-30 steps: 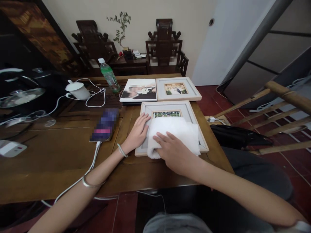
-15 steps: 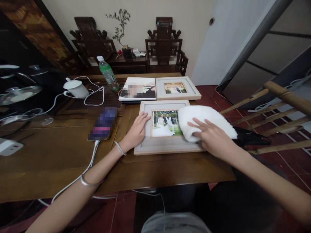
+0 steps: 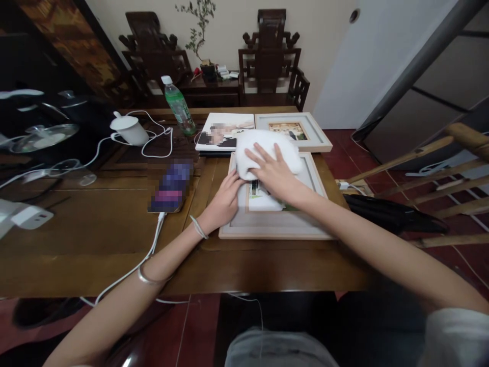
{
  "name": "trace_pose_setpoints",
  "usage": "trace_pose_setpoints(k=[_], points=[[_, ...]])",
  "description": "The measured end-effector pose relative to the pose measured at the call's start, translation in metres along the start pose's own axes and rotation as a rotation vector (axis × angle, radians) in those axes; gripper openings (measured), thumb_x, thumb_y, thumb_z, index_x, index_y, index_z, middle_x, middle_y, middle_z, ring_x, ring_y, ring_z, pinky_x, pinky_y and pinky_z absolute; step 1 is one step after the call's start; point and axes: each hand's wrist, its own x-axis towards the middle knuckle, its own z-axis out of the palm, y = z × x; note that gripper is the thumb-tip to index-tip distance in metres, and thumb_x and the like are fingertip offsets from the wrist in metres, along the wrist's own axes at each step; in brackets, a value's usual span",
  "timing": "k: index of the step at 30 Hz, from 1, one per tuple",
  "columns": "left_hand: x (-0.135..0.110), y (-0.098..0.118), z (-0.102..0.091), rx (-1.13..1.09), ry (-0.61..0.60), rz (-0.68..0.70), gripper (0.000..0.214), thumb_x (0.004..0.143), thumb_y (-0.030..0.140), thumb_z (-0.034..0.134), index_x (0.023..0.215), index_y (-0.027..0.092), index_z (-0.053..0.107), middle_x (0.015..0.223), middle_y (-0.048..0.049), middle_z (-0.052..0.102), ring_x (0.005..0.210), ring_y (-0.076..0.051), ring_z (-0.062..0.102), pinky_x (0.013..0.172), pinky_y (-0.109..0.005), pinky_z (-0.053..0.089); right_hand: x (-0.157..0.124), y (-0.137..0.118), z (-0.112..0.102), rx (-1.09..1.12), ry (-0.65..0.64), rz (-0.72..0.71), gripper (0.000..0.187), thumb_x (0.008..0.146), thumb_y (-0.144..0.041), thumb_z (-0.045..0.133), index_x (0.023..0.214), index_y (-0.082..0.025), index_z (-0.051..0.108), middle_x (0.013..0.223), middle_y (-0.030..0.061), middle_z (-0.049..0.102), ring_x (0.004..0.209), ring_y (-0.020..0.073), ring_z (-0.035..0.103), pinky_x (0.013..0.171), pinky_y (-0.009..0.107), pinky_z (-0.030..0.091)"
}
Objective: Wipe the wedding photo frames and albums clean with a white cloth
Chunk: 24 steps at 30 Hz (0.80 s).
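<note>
A light wooden picture frame (image 3: 275,232) with a wide pale mount lies flat on the table, its photo partly hidden by my right arm. My left hand (image 3: 226,200) is closed on its left rim, fingers reaching over the edge. A fluffy white cloth (image 3: 292,153) covers the frame's upper left part and upper edge. My right hand (image 3: 273,173) grips this cloth and presses it down with fingers spread across it; the thumb is tucked by the cloth's near edge. The cloth's left side is close to my left fingertips.
Behind lie a second frame (image 3: 323,142) and a white-edged photo panel (image 3: 214,122). To the left are a phone (image 3: 173,183) on a cable, a green-labelled bottle (image 3: 179,107), a white lidded cup (image 3: 130,131) and a clear glass (image 3: 72,171). A bamboo chair (image 3: 412,153) stands right.
My right hand has moved the white cloth from the frame's right side to its upper left. The left hand stays on the left rim. The view has shifted slightly.
</note>
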Motion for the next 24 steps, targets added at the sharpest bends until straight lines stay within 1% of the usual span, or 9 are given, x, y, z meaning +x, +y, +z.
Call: trace_pose_setpoints(k=[3, 6, 8, 11, 14, 16, 19, 21, 24], points=[[0.000, -0.001, 0.000, 0.003, 0.002, 0.016, 0.048, 0.084, 0.005, 0.034, 0.128, 0.018, 0.049, 0.141, -0.0109, 0.044, 0.141, -0.024, 0.026, 0.116, -0.051, 0.024, 0.021, -0.015, 0.009, -0.015, -0.044, 0.035, 0.039, 0.094, -0.010, 0.034, 0.122, -0.015, 0.060, 0.153, 0.0116, 0.030, 0.141, 0.0372, 0.020, 0.105, 0.066, 0.021], [-0.002, -0.004, 0.002, 0.007, 0.008, 0.002, 0.048, 0.085, 0.004, 0.034, 0.129, 0.016, 0.048, 0.143, -0.0125, 0.042, 0.143, -0.025, 0.023, 0.116, -0.051, 0.023, 0.019, -0.004, 0.014, -0.037, -0.093, 0.074, 0.035, 0.092, -0.010, 0.039, 0.114, -0.014, 0.065, 0.149, 0.0126, 0.038, 0.139, 0.0362, 0.025, 0.108, 0.063, 0.021], [-0.003, -0.005, 0.002, 0.011, 0.006, -0.013, 0.047, 0.085, 0.004, 0.033, 0.129, 0.014, 0.048, 0.144, -0.0138, 0.041, 0.143, -0.025, 0.022, 0.116, -0.051, 0.024, 0.007, 0.013, 0.013, -0.060, -0.122, 0.105, 0.036, 0.088, -0.003, 0.039, 0.109, -0.013, 0.067, 0.146, 0.0126, 0.042, 0.138, 0.0353, 0.029, 0.109, 0.060, 0.022], [-0.004, -0.005, 0.003, 0.014, 0.007, -0.027, 0.045, 0.086, 0.005, 0.034, 0.128, 0.013, 0.049, 0.145, -0.0156, 0.041, 0.143, -0.025, 0.022, 0.116, -0.051, 0.023, -0.022, 0.041, 0.005, -0.121, -0.204, 0.171, 0.040, 0.081, 0.004, 0.040, 0.105, -0.011, 0.069, 0.143, 0.0135, 0.047, 0.134, 0.0347, 0.035, 0.105, 0.058, 0.028], [-0.003, -0.002, 0.003, 0.010, 0.018, -0.045, 0.044, 0.088, 0.007, 0.032, 0.128, 0.011, 0.049, 0.144, -0.0167, 0.041, 0.143, -0.025, 0.023, 0.116, -0.050, 0.023, -0.052, 0.055, -0.006, -0.158, -0.302, 0.194, 0.043, 0.077, 0.004, 0.039, 0.105, -0.011, 0.068, 0.139, 0.0156, 0.050, 0.128, 0.0346, 0.041, 0.097, 0.053, 0.036], [-0.002, 0.002, 0.003, 0.006, 0.026, -0.069, 0.042, 0.090, 0.011, 0.031, 0.128, 0.010, 0.049, 0.144, -0.0169, 0.042, 0.143, -0.024, 0.024, 0.116, -0.049, 0.023, -0.068, 0.053, -0.013, -0.123, -0.341, 0.181, 0.045, 0.075, 0.004, 0.038, 0.107, -0.011, 0.067, 0.140, 0.0165, 0.049, 0.126, 0.0358, 0.042, 0.091, 0.053, 0.040], [-0.001, 0.010, 0.000, -0.006, 0.031, -0.105, 0.040, 0.095, 0.022, 0.032, 0.130, 0.010, 0.048, 0.145, -0.0161, 0.041, 0.142, -0.024, 0.026, 0.117, -0.048, 0.022, -0.079, 0.036, -0.020, -0.014, -0.361, 0.182, 0.050, 0.071, 0.002, 0.040, 0.112, -0.013, 0.064, 0.143, 0.0156, 0.045, 0.126, 0.0379, 0.040, 0.088, 0.056, 0.042], [0.000, 0.015, -0.002, -0.028, 0.040, -0.124, 0.042, 0.097, 0.029, 0.032, 0.133, 0.012, 0.045, 0.147, -0.0146, 0.040, 0.141, -0.023, 0.028, 0.117, -0.046, 0.022, -0.075, 0.023, -0.020, 0.051, -0.349, 0.200, 0.054, 0.070, 0.001, 0.040, 0.116, -0.014, 0.062, 0.145, 0.0158, 0.043, 0.126, 0.0392, 0.040, 0.088, 0.060, 0.041], [0.001, 0.020, -0.004, -0.058, 0.059, -0.135, 0.045, 0.098, 0.035, 0.030, 0.138, 0.015, 0.039, 0.148, -0.0136, 0.039, 0.139, -0.022, 0.033, 0.116, -0.043, 0.024, -0.054, 0.009, -0.014, 0.127, -0.301, 0.228, 0.060, 0.069, 0.003, 0.039, 0.124, -0.013, 0.058, 0.148, 0.0159, 0.039, 0.128, 0.0408, 0.037, 0.090, 0.065, 0.039]])
